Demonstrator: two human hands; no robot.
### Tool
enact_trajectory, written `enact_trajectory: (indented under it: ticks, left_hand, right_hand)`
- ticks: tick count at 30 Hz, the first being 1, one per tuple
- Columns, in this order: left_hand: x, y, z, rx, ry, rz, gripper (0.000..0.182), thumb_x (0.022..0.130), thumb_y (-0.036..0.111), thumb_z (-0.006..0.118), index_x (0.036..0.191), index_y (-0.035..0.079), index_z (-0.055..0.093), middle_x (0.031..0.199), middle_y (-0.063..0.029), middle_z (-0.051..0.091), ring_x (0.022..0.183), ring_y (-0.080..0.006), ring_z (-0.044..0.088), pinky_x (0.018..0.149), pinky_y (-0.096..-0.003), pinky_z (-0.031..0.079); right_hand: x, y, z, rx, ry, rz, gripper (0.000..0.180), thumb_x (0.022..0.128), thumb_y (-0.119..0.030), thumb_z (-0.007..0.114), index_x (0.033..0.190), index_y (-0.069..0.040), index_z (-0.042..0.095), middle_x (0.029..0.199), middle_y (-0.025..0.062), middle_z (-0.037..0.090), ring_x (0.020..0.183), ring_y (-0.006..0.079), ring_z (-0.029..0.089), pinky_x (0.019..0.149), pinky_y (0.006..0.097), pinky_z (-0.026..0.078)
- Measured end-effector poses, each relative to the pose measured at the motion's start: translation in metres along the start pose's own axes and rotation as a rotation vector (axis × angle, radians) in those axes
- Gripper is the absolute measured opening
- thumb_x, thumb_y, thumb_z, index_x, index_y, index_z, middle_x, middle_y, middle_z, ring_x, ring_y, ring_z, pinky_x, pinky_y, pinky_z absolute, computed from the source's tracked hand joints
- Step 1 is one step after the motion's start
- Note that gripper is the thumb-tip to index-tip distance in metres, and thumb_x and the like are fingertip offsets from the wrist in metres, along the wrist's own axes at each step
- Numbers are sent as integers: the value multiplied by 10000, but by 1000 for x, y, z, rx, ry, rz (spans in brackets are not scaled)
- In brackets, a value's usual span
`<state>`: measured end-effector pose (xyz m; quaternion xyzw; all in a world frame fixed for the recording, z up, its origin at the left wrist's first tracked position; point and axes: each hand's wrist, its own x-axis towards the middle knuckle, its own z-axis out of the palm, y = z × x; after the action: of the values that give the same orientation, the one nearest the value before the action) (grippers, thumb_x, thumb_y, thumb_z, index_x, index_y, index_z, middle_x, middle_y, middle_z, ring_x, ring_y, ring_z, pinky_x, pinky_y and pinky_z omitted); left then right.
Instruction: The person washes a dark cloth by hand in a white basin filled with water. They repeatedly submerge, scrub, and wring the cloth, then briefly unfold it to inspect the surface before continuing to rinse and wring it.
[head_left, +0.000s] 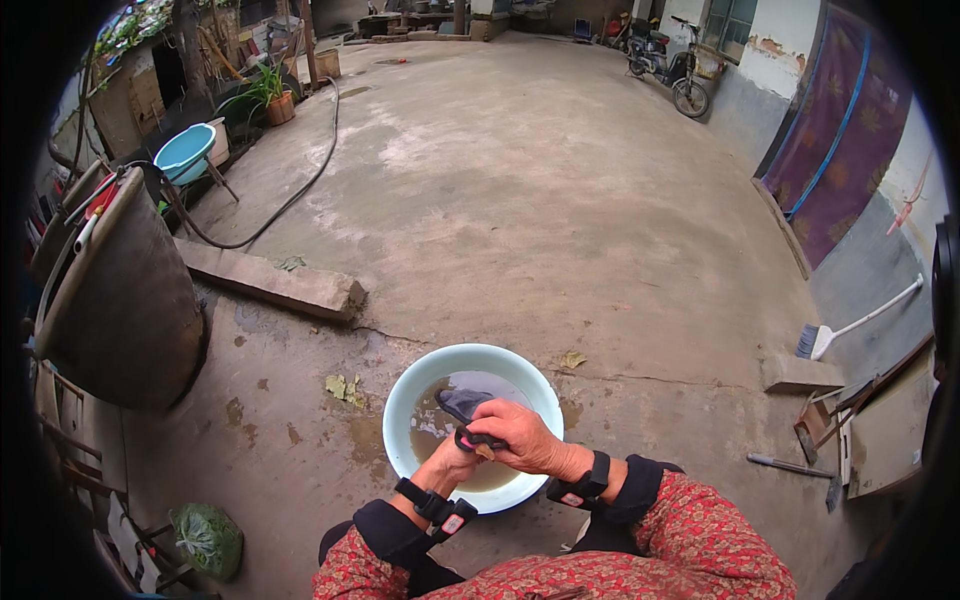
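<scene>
A pale blue basin stands on the concrete ground in front of me, with murky brown water in it. Over the water my two hands meet on a dark grey cloth piece, which looks like a sock or an insole. Its rounded end points away from me, and a bit of pink shows near my fingers. My right hand grips the cloth from above. Just below and to its left, my left hand holds the near end, its fingers partly hidden by the right hand.
A large vat and a concrete beam stand to the left. A black hose runs across the yard. At lower left sits a plastic bag of greens. A broom leans at right; an electric scooter is parked farther off.
</scene>
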<state>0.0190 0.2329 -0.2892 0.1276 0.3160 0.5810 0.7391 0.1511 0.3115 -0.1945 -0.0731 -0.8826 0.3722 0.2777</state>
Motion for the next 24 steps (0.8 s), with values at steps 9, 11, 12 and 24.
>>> enact_trajectory:
  ticks: [9, 11, 12, 24]
  left_hand:
    - [-11, 45, 39, 23, -49, -2, 252, 904, 191, 533, 1137, 96, 536, 1141, -80, 562, 1050, -220, 557, 924, -424, 455]
    - [-13, 45, 42, 0, -24, 17, 313, 942, 312, 464, 1174, 109, 512, 1152, -67, 556, 1070, -206, 535, 948, -415, 418]
    - [-12, 43, 44, -9, 6, 16, 339, 948, 347, 444, 1185, 112, 504, 1155, -61, 555, 1078, -201, 528, 953, -414, 409]
    - [-8, 30, 45, -139, 256, 163, 761, 882, 648, 299, 1323, 30, 341, 1219, -184, 489, 1088, -288, 519, 940, -436, 433]
  right_hand:
    - [-2, 35, -1, -29, 106, 249, 278, 795, -149, 634, 1058, -95, 564, 995, 108, 551, 908, 305, 560, 748, 358, 474]
    - [-3, 40, -1, -60, 136, 318, 257, 810, -153, 626, 1050, -84, 561, 981, 115, 555, 898, 298, 565, 746, 358, 474]
    - [-3, 41, 2, -32, 153, 354, 253, 815, -153, 623, 1049, -79, 560, 979, 117, 555, 895, 297, 565, 745, 358, 474]
    - [-11, 0, 31, 343, 2, 380, 305, 803, -156, 651, 1063, -59, 524, 956, 134, 597, 873, 258, 603, 764, 345, 472]
